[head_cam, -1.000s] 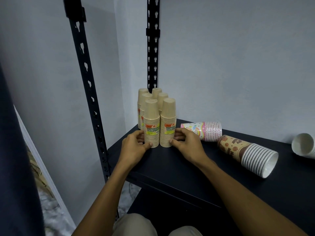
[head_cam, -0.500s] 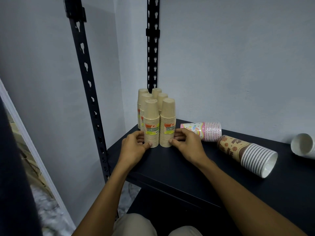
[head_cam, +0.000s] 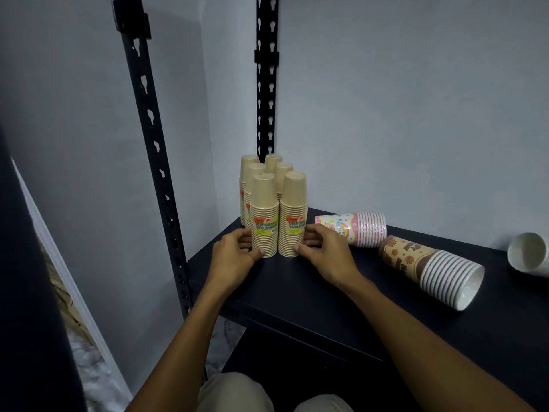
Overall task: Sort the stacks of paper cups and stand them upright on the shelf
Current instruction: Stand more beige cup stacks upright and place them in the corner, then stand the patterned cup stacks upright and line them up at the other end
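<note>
The left hand grips the base of the front-left tan stack, thumb at the front and fingers curled around its left side. The right hand grips the base of the front-right tan stack in the mirrored manner. Both stacks stand upside down and touch at centre frame, at the left end of the black shelf. Four more tan stacks stand directly behind them in the corner. To the right, a pink stack, a brown patterned stack and a white cup at the right edge lie on their sides.
</note>
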A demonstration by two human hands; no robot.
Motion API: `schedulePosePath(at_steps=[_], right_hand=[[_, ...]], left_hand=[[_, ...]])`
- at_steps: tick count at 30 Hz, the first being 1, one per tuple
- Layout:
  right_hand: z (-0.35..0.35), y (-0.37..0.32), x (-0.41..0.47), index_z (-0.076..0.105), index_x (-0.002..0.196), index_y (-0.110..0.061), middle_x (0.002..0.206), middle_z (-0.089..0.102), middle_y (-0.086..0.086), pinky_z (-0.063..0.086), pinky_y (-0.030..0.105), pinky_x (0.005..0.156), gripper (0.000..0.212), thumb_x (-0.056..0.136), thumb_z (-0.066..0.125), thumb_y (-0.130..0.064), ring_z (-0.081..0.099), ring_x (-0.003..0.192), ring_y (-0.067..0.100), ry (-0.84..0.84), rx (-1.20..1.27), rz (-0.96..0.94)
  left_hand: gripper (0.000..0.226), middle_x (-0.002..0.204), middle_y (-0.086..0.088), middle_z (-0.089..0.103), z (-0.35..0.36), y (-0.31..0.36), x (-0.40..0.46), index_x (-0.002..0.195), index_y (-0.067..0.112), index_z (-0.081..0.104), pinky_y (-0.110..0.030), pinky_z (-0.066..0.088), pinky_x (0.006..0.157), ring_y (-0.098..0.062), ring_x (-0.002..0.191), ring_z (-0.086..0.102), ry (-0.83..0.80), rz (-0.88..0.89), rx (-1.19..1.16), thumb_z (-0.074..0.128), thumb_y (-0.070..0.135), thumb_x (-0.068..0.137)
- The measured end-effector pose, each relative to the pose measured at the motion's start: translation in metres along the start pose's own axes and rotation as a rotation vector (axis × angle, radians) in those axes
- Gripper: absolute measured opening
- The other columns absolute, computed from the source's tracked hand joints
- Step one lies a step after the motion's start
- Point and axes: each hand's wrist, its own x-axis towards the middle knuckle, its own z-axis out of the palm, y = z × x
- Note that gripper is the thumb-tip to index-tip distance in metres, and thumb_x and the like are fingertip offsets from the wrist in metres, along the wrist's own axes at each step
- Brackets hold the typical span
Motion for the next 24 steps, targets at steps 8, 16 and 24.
schedulePosePath(at_steps=[8,16,24], right_hand=[[-0.003,-0.002,-0.004,0.064,0.119,-0.009,0.104,0.07,-0.003,0.056,0.026,0.089,0.04,0.082,0.077,-0.019,0.066,0.096,0.007,0.029,-0.063,0.003],[-0.016,-0.01,-0.035,0.072,0.105,-0.007,0.1,0.072,0.004,0.056,0.035,0.087,0.021,0.087,0.07,-0.017,0.066,0.092,0.013,0.032,-0.282,-0.033],[-0.038,-0.017,-0.075,0.074,0.095,-0.016,0.094,0.072,-0.005,0.054,0.029,0.085,0.011,0.089,0.067,-0.022,0.064,0.089,0.006,0.036,-0.344,-0.003]], left_hand=[[0.068,0.106,0.001,0.064,-0.001,0.004,-0.005,0.132,0.009,0.052,-0.021,0.049,0.079,-0.012,0.096,0.061,0.035,-0.021,0.055,0.083,0.018,0.072],[0.033,0.078,0.0,0.056,-0.003,0.013,-0.034,0.096,0.013,0.056,-0.025,0.04,0.056,-0.017,0.073,0.056,0.24,-0.017,0.152,0.079,0.023,0.074],[0.013,0.075,0.007,0.051,0.01,0.011,-0.073,0.079,0.019,0.056,-0.023,0.032,0.061,-0.012,0.074,0.048,0.069,0.314,0.388,0.069,0.021,0.082]])
